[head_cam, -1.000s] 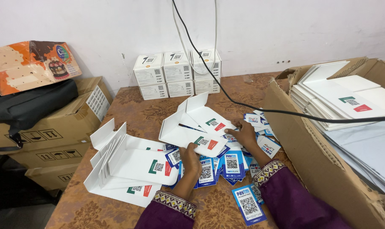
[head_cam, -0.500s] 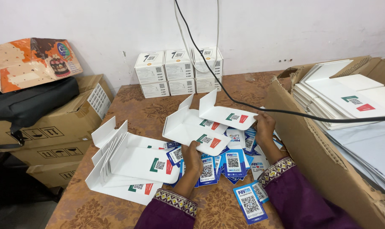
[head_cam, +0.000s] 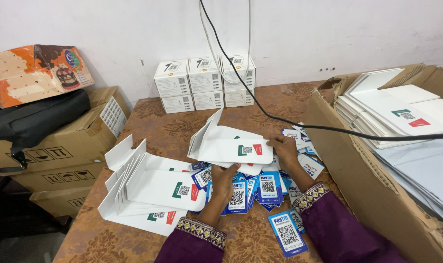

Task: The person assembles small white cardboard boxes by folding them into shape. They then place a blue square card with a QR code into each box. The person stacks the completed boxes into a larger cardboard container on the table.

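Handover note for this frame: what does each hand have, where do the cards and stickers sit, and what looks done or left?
Right hand grips the right edge of a folded white card, lifted above the table.
Left hand rests on the blue code stickers spread mid-table.
Done, apparently: a stack of folded white cards lies at left.
Left: flat white cards fill the cardboard box at right; many stickers remain loose. Whether the held card carries a blue sticker cannot be told.

A desk (head_cam: pixel 163 124) with a brown patterned cover carries six small white boxes (head_cam: pixel 204 84) stacked by the wall, two heaps of folded white cards (head_cam: pixel 153 187) (head_cam: pixel 229 143), a spread of blue stickers (head_cam: pixel 260 187), and a black cable (head_cam: pixel 280 119) crossing it.
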